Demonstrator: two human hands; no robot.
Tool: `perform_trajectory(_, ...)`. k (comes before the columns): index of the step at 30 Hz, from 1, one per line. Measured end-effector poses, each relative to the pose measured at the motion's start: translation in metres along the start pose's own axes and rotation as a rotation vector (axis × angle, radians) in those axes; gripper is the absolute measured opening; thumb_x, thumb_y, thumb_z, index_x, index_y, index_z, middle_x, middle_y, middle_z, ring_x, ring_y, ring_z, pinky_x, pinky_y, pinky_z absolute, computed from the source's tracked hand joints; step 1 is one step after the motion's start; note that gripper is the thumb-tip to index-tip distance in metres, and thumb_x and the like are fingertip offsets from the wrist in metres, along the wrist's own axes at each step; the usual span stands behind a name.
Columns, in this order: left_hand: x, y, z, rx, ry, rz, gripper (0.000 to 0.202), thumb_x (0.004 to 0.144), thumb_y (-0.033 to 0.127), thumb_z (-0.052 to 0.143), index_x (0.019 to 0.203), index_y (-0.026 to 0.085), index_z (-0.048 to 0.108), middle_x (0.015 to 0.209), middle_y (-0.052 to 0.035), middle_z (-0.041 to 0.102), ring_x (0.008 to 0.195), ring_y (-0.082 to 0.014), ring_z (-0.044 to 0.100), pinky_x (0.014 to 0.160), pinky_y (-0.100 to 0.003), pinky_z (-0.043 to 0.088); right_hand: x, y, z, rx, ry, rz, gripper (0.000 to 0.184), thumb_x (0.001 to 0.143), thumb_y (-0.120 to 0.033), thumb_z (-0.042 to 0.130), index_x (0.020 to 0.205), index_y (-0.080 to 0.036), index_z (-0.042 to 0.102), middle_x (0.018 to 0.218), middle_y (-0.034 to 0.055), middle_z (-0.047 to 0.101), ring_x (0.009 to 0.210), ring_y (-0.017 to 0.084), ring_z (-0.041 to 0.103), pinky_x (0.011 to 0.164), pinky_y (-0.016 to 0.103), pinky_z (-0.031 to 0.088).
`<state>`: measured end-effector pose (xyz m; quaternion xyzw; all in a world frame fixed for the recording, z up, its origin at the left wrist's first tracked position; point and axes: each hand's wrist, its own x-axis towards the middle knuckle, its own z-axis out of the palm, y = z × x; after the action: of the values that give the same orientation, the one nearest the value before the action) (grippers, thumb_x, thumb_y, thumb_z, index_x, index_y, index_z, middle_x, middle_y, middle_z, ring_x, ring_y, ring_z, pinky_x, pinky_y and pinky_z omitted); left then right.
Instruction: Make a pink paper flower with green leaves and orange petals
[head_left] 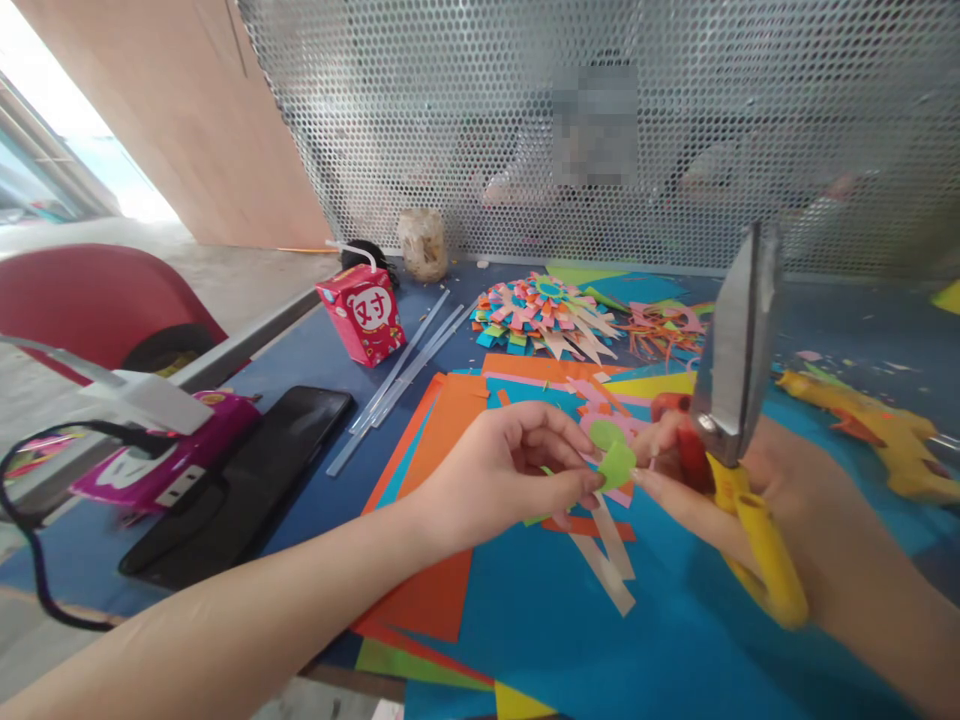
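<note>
Between my hands is a small light-green piece of paper (616, 467). My left hand (536, 465) pinches it from the left with thumb and fingers. From the right, the fingertips of my right hand (697, 490) meet its edge, while the same hand carries scissors (739, 370) with red and yellow handles, blades pointing up. Below my hands, pale paper strips (611, 560) and an orange strip lie on blue paper sheets (570, 640). Pink paper scraps lie just behind my fingers. Orange sheets (442, 590) are stacked under my left forearm.
A fringed paper flower (544, 312) lies near the perforated metal panel (450, 110). Glue sticks (405, 375), a red drink box (362, 315) and a jar (423, 245) stand or lie left of it. A phone (240, 485) and purple power bank (169, 455) are left; a yellow glue gun (881, 430) is right.
</note>
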<state>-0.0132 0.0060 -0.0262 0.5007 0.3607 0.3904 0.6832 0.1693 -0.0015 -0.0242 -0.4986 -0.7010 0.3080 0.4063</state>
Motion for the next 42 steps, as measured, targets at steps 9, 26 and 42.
perform_trajectory(9, -0.002, 0.001, 0.000, 0.047, 0.025, 0.088, 0.016, 0.070, 0.013, 0.067, 0.082, 0.014, 0.055, 0.075, -0.0002, 0.062, 0.062, -0.0064, 0.059, 0.055, -0.016, 0.049, -0.001, 0.003, -0.001, 0.150, -0.033, 0.091, 0.025, 0.064, -0.027, 0.070, 0.080, -0.026, 0.050, 0.071, -0.0009, 0.062, 0.059, 0.016, 0.062, 0.053, 0.025, 0.056)
perform_trajectory(26, -0.001, 0.006, -0.004, -0.152, 0.216, 0.274, 0.018, 0.070, 0.012, 0.068, 0.081, 0.015, 0.055, 0.065, 0.0039, 0.062, 0.051, -0.0054, 0.055, 0.047, -0.016, 0.046, -0.002, 0.003, 0.005, 0.063, 0.099, 0.009, 0.021, 0.069, -0.041, 0.064, 0.071, -0.027, 0.050, 0.063, -0.0029, 0.061, 0.053, 0.014, 0.060, 0.045, 0.024, 0.051)
perform_trajectory(42, -0.005, -0.009, 0.013, -0.141, 0.062, 0.239, 0.020, 0.069, 0.007, 0.066, 0.081, 0.015, 0.052, 0.069, 0.0028, 0.058, 0.058, -0.0048, 0.055, 0.053, -0.015, 0.046, 0.004, 0.001, -0.011, 0.086, -0.134, 0.089, 0.019, 0.064, -0.033, 0.071, 0.075, -0.027, 0.056, 0.064, -0.0020, 0.066, 0.050, 0.017, 0.064, 0.044, 0.026, 0.055)
